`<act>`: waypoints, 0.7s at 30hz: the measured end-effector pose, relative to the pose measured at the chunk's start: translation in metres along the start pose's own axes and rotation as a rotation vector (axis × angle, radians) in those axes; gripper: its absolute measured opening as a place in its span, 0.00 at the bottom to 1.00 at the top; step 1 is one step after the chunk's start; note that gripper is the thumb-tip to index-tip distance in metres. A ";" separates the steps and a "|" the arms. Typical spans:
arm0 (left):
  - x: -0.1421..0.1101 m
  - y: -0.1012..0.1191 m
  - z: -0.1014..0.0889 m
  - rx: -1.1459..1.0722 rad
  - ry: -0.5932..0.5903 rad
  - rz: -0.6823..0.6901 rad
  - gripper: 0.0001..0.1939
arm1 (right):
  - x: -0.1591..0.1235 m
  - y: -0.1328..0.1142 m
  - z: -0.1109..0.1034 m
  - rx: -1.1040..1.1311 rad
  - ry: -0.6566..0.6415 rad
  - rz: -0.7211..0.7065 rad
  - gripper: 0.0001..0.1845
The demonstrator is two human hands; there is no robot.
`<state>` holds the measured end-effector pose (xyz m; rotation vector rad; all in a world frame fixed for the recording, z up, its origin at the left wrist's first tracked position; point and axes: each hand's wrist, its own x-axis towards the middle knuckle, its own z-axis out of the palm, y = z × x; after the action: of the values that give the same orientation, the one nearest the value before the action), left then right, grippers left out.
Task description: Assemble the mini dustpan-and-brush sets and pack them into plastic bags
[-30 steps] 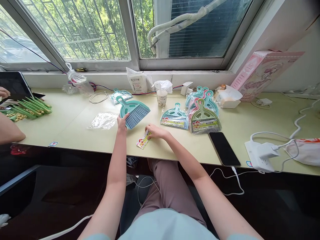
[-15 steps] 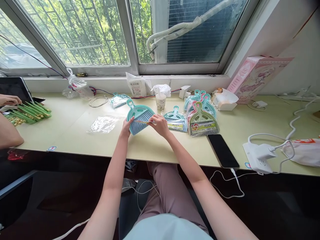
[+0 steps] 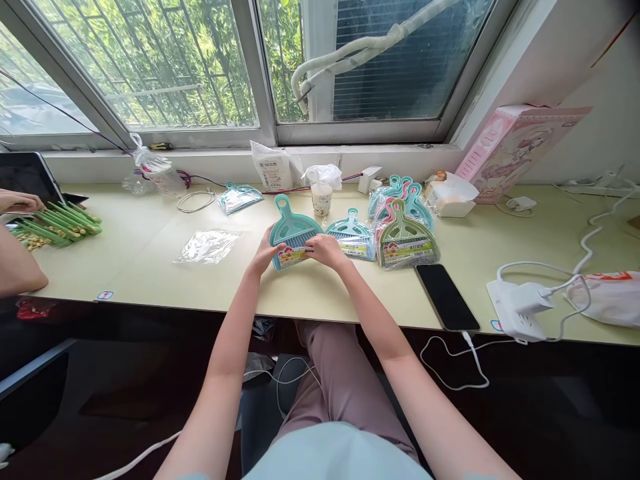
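A teal mini dustpan with a brush in it (image 3: 291, 231) lies on the pale green table (image 3: 150, 267), handle pointing away from me. A small printed label card (image 3: 294, 255) lies across its front edge. My left hand (image 3: 265, 251) grips the left corner of the dustpan and card. The right end of the card is pinched by my right hand (image 3: 327, 250). Both hands have closed fingers.
A clear plastic bag (image 3: 207, 245) lies to the left. Packed dustpan sets (image 3: 404, 235) are stacked to the right, beside a black phone (image 3: 446, 296) and a white charger (image 3: 520, 307). Another person's hand (image 3: 20, 200) rests on green sticks (image 3: 57, 220) at far left.
My right hand picked the card off the table and laid it on the dustpan's front edge. My left hand turned the dustpan so its handle points away.
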<state>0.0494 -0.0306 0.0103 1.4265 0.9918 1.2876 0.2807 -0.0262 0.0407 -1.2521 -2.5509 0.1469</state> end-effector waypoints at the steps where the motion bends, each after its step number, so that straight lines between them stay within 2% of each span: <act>1: 0.000 0.000 0.000 0.026 -0.009 0.015 0.51 | 0.000 0.000 0.001 -0.014 0.006 0.003 0.10; 4: 0.001 0.000 0.000 0.082 -0.012 0.024 0.52 | 0.000 -0.002 0.003 -0.054 0.083 -0.006 0.10; 7: 0.005 -0.002 -0.002 0.062 0.054 0.036 0.50 | -0.003 -0.007 0.006 -0.043 0.311 -0.012 0.18; 10: 0.007 -0.003 -0.008 0.018 0.148 0.079 0.48 | -0.003 -0.016 0.013 0.125 0.603 0.159 0.25; 12: 0.007 -0.002 -0.010 -0.026 0.214 0.090 0.49 | 0.000 -0.021 0.020 0.376 0.738 0.330 0.30; 14: 0.006 0.000 -0.010 -0.072 0.270 0.086 0.51 | 0.005 -0.026 0.028 0.745 0.727 0.422 0.38; 17: 0.004 0.003 -0.006 -0.103 0.284 0.078 0.53 | 0.015 -0.032 0.041 1.309 0.489 0.399 0.40; 19: 0.003 0.005 -0.001 -0.104 0.249 0.064 0.55 | 0.019 -0.034 0.047 1.524 0.399 0.387 0.35; 21: 0.002 0.007 0.002 -0.107 0.201 0.043 0.56 | 0.020 -0.034 0.050 1.602 0.430 0.417 0.31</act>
<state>0.0514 -0.0308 0.0176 1.2613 1.0125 1.5154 0.2280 -0.0295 0.0047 -0.8337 -1.0298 1.4240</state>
